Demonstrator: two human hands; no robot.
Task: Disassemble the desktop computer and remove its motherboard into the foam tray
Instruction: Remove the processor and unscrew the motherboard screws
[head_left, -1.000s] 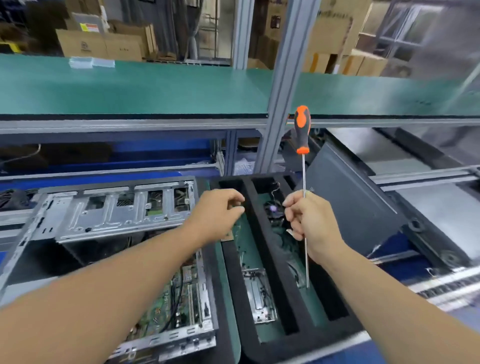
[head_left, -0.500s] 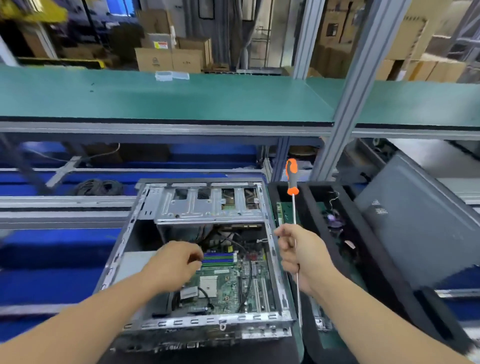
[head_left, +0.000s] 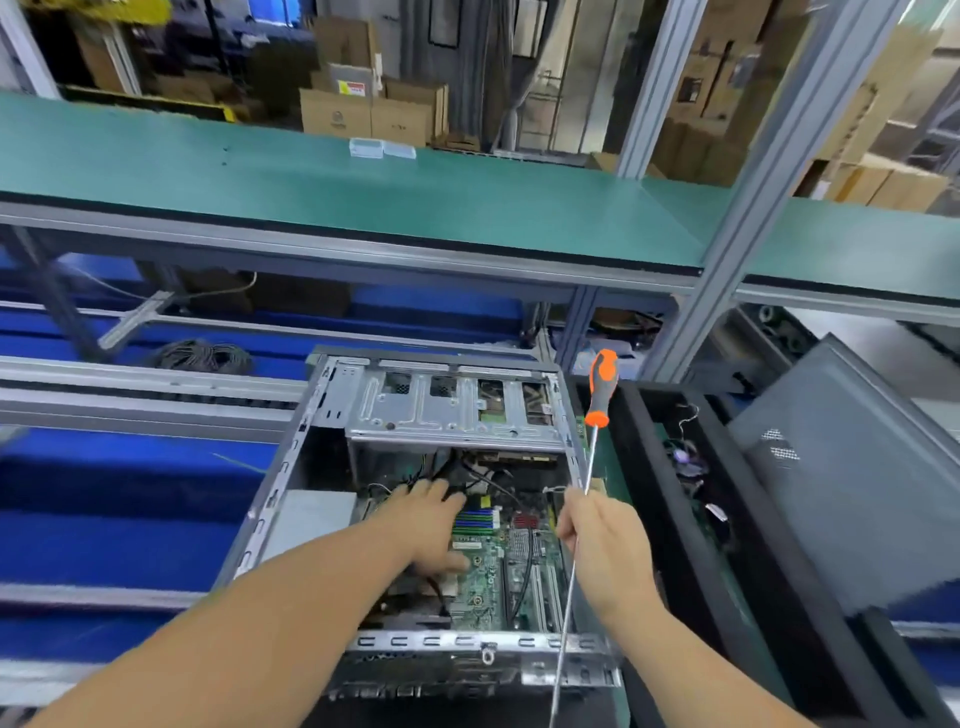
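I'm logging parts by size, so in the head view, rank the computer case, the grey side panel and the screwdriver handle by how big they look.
1. computer case
2. grey side panel, though cut off by the frame edge
3. screwdriver handle, clearly smallest

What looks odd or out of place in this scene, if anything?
The screwdriver is held backwards: the right hand grips the metal shaft mid-length, with the orange handle pointing up and away and the tip pointing back toward the person. A grey side panel also leans tilted beside the foam tray. Nothing looks spilled or broken.
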